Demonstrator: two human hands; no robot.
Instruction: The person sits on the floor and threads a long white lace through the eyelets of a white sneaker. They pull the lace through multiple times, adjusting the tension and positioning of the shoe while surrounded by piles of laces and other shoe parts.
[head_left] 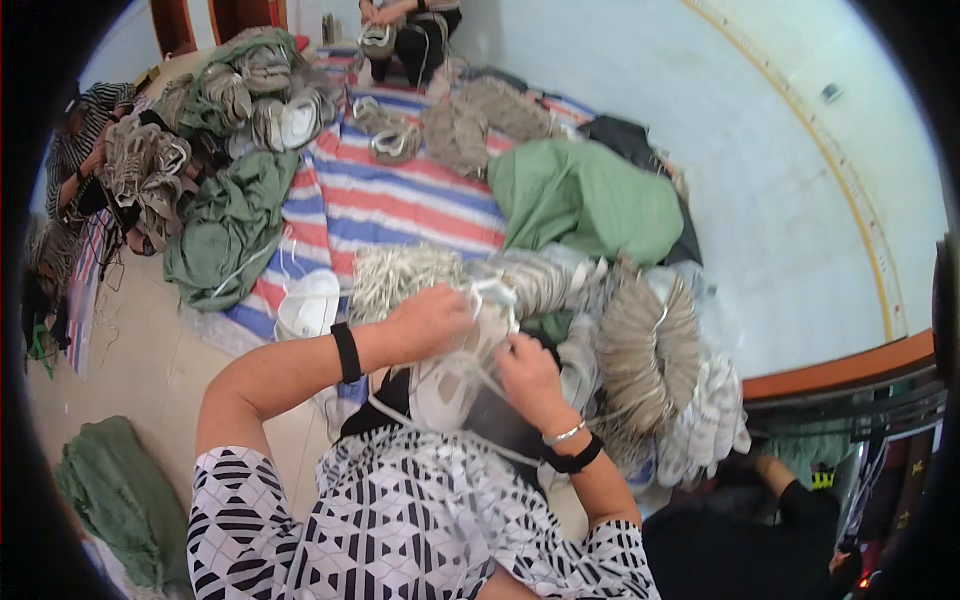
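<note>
In front of my body a pale shoe upper (494,322) is between my hands. My left hand (428,322) is closed at its left edge, the fingertips somewhat blurred. My right hand (530,375) is closed beside its lower right side, where a white shoelace (480,368) runs near the fingers. The lace hangs in loose loops over my lap. Another white shoe piece (440,396) lies on my lap below the hands. Just beyond my left hand is a bundle of off-white laces (405,272). A white shoe piece (308,303) lies left of it.
A striped sheet (400,205) covers the floor. Stacked beige uppers (648,350) and pale ones (702,425) stand at my right. Green sacks (590,195) lie around. Other people sit at the far side, the left and the lower right (740,540).
</note>
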